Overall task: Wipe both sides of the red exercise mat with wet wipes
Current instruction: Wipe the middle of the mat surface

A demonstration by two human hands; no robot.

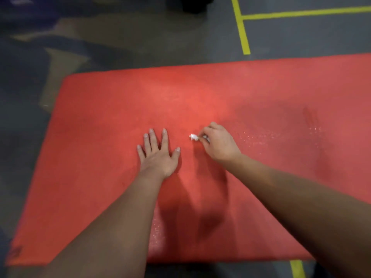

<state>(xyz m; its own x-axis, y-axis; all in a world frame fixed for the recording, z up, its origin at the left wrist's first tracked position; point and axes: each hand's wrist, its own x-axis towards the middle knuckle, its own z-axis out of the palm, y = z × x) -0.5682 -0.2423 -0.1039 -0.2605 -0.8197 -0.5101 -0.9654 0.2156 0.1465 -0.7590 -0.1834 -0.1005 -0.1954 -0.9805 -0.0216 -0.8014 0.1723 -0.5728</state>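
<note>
The red exercise mat (100,121) lies flat on the floor and fills most of the view. My left hand (158,151) presses flat on the mat near its middle, fingers spread. Just to its right, my right hand (218,143) has its fingers curled around a small balled white wet wipe (193,137), which pokes out at the fingertips and touches the mat. Wet, glistening streaks show on the mat to the right of that hand and near the front edge.
A dark grey floor (301,37) with yellow tape lines (244,33) surrounds the mat. A worn brownish patch (60,63) marks the floor at the back left. A dark object (195,4) stands at the top edge.
</note>
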